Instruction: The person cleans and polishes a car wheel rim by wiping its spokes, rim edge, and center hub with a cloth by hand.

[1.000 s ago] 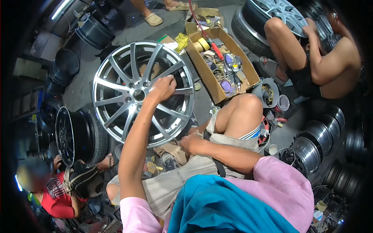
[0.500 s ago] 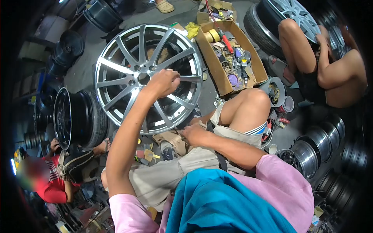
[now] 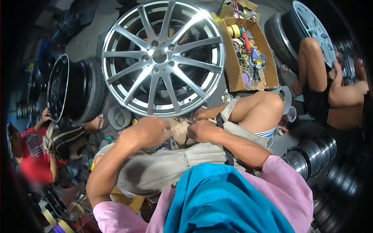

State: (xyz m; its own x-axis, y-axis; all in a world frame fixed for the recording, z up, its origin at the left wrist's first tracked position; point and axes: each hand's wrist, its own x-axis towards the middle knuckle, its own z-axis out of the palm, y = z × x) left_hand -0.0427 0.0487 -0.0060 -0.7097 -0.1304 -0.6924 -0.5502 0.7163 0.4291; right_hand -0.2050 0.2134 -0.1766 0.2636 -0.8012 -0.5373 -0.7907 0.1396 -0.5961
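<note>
"How is the left hand (image 3: 145, 133) placed?"

"It is held just short of the near rim of the silver wheel (image 3: 162, 66), ahead of the lap. Its fingers are seen curled, but are blurred by motion; whether anything is gripped cannot be told."

"And the right hand (image 3: 206, 131)?"

"It is bent inward beside the tan cloth (image 3: 180, 131). Its fingers are curled too, their contents hidden."

"Which is nearer the wheel?"

"The left, it is judged. The wheel is set straight beyond it, away from the body; from the right hand it is reached ahead and leftward."

"Any long axis?"

"None, the rim being round. Slim spokes are fanned from a bored hub, and its face is turned upward, bright and machined-looking."

"How is it placed among the rest?"

"Above the grey floor (image 3: 84, 48), whose edges are not shown, and beside the left long edge of the matt cardboard box (image 3: 233, 68). By it, a ribbed black rubber tyre (image 3: 95, 91) is stood upright."
</note>
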